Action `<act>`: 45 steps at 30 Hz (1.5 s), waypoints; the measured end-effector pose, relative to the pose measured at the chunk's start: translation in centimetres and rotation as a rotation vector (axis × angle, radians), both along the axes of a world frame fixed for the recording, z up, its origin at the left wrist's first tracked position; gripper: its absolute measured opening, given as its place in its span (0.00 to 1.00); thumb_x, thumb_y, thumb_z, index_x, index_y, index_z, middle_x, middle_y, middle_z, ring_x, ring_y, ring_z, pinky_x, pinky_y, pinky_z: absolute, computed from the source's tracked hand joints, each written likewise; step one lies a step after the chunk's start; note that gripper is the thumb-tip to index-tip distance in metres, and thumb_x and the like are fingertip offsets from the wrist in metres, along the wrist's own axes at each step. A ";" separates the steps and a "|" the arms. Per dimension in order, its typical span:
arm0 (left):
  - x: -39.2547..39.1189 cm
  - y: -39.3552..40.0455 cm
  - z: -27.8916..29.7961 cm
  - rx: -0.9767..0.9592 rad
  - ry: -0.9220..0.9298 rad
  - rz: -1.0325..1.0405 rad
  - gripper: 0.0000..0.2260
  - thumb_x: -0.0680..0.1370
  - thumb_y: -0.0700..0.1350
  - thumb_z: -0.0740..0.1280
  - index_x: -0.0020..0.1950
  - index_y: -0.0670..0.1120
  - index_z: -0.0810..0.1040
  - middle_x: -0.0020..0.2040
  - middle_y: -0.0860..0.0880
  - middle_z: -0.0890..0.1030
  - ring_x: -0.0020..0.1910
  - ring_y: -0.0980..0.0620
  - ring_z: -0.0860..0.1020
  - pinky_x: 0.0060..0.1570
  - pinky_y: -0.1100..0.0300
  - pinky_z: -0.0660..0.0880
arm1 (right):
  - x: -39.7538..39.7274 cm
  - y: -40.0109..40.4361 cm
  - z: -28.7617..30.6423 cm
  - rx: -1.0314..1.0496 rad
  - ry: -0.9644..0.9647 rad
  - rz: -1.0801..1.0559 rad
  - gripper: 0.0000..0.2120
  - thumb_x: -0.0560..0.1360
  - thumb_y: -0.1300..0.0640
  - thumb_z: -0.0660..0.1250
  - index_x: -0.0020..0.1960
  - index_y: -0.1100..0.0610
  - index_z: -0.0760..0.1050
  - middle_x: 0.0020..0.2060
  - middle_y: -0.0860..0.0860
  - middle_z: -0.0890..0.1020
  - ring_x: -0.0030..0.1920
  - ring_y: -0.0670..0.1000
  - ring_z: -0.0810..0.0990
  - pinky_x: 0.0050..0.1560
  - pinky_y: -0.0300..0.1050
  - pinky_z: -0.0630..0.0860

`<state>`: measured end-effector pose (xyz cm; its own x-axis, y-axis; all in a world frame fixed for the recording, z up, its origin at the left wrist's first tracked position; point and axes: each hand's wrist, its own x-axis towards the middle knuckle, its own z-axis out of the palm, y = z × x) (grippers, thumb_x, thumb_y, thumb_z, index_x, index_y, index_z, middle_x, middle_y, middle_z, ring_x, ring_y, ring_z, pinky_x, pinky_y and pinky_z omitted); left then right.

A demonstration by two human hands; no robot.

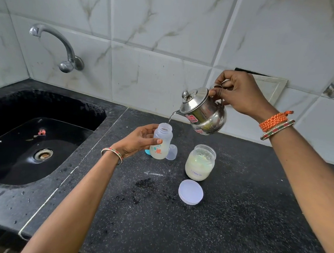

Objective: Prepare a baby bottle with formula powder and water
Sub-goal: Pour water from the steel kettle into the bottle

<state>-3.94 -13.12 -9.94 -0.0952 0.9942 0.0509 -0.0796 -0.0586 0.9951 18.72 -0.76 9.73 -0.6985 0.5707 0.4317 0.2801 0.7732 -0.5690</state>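
Note:
My left hand (pixel 139 140) grips an open, translucent baby bottle (pixel 162 141) that stands upright on the black counter (pixel 224 220). Pale liquid fills its lower part. My right hand (pixel 238 92) holds a small steel kettle (pixel 205 111) by its handle, tilted left above the bottle. A thin stream of water runs from the spout into the bottle's mouth. An open glass jar of formula powder (pixel 200 163) stands to the right of the bottle. The jar's white lid (pixel 190 191) lies flat in front of it.
A clear bottle cap (pixel 172 152) and a blue piece (pixel 147 152) lie behind the bottle. A black sink (pixel 31 135) with a drain sits at left, under a wall tap (pixel 54 43). Marble tiles back the counter.

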 end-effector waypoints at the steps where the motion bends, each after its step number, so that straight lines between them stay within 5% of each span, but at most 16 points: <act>1: 0.0 0.0 0.0 -0.001 0.000 0.003 0.37 0.56 0.56 0.81 0.62 0.51 0.74 0.59 0.52 0.81 0.59 0.53 0.80 0.52 0.57 0.79 | 0.0 0.0 0.0 0.006 -0.002 0.000 0.08 0.71 0.59 0.73 0.45 0.57 0.75 0.35 0.48 0.83 0.36 0.42 0.84 0.35 0.42 0.80; 11: -0.1 -0.3 -0.2 -0.002 0.012 0.022 0.38 0.54 0.58 0.82 0.60 0.52 0.75 0.56 0.54 0.83 0.57 0.54 0.80 0.50 0.60 0.79 | -0.1 -0.4 -0.1 0.000 -0.015 -0.004 0.09 0.71 0.58 0.73 0.40 0.50 0.74 0.35 0.47 0.83 0.38 0.45 0.85 0.38 0.48 0.82; 45: 0.1 -0.4 -1.1 -0.013 0.030 0.023 0.39 0.53 0.58 0.82 0.61 0.52 0.75 0.55 0.53 0.83 0.57 0.53 0.80 0.54 0.57 0.79 | 0.1 -0.9 0.5 0.006 -0.026 -0.021 0.08 0.72 0.59 0.72 0.47 0.60 0.75 0.36 0.49 0.83 0.40 0.47 0.85 0.40 0.53 0.83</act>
